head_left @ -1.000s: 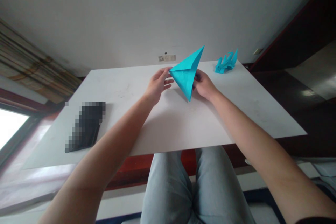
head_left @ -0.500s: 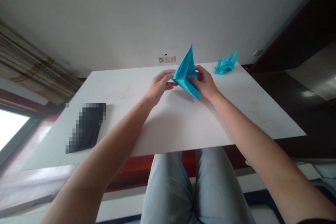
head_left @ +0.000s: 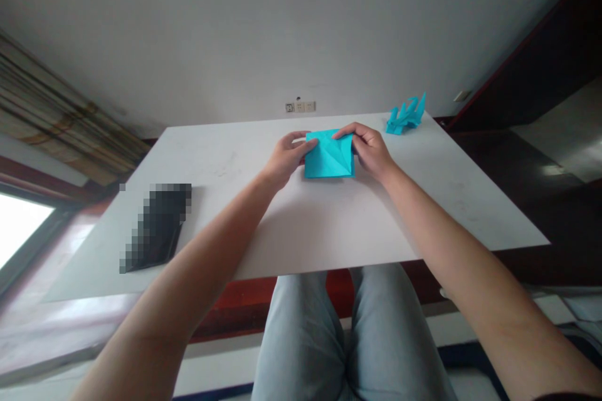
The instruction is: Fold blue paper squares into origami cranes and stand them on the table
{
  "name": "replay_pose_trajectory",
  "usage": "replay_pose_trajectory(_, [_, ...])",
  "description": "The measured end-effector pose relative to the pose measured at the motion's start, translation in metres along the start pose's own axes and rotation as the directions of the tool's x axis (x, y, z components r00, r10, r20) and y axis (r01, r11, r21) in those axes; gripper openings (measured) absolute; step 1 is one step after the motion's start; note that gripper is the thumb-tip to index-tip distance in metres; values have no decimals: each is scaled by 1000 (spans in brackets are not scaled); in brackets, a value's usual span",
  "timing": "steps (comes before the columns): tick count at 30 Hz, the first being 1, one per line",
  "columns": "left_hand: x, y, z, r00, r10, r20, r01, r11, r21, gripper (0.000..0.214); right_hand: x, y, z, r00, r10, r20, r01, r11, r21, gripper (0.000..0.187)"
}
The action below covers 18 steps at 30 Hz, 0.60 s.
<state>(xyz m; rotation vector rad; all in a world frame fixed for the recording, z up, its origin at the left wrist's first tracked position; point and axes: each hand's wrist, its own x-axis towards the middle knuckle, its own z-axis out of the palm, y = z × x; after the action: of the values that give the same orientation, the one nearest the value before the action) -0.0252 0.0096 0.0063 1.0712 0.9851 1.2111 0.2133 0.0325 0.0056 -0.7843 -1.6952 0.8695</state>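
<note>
A folded square of blue paper [head_left: 330, 156] lay flat on the white counter [head_left: 329, 225], between the hands. The left hand [head_left: 285, 160] pressed its slightly curled fingers onto the paper's upper left corner. The right hand [head_left: 369, 150] rested its fingers across the top edge, not pinching. A folded paper figure [head_left: 405, 118] stood near the counter's far edge, off to the right.

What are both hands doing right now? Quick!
Left hand: curled, fingertips on the folded blue paper, can't tell if gripping.
Right hand: curled, fingers on the same paper, can't tell if gripping.
</note>
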Motion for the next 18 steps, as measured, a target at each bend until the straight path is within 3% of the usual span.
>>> replay_pose_trajectory(4, [6, -2, -5, 994, 106, -7, -105, 994, 36, 42, -1, -7, 2, 994, 107, 31, -109, 991, 78, 44])
replay_pose_trajectory(9, [7, -2, -6, 989, 148, -24, -142, 975, 170, 46, -2, -7, 4, 994, 93, 62, -95, 995, 34, 55])
replay_pose_trajectory(15, [5, -2, -4, 938, 345, -46, -299, 866, 401, 44, -2, 0, 6, 979, 120, 165, -135, 987, 82, 71])
replay_pose_trajectory(18, [3, -3, -3, 932, 359, -51, -303, 847, 436, 37, -2, 4, 6, 965, 174, 195, -187, 981, 52, 71])
